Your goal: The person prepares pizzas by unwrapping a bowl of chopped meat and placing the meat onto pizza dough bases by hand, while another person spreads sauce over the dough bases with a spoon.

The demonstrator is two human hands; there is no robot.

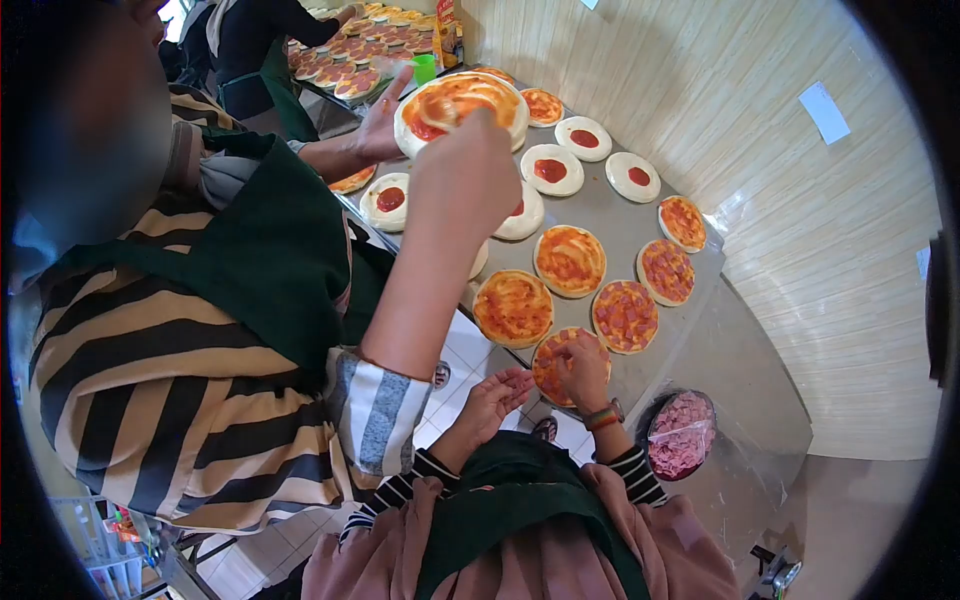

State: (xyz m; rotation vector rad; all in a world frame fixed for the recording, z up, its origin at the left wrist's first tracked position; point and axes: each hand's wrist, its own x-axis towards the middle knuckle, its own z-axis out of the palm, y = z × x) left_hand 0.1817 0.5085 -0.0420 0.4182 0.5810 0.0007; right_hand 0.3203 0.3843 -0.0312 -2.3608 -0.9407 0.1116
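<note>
My right hand (584,372) is over a sauced pizza base (550,362) at the near edge of the metal table. Its fingers point down and are drawn together at the topping; what they hold, if anything, is hidden. Just left of that pizza, my left hand (493,402) is half turned up with fingers extended, and I see nothing in it. Behind lie a pizza with diced ham (626,317), another ham-topped pizza (666,272), and sauce-covered bases (513,308). A dark bowl of chopped ham (682,434) stands right of my right hand.
At my left, a co-worker in a striped top holds up a dough base (462,105) and spreads sauce on it. Several bases with sauce dollops (551,171) lie farther back on the table (610,230). A wood-pattern wall (740,130) bounds the right; clear plastic (740,475) lies beside the bowl.
</note>
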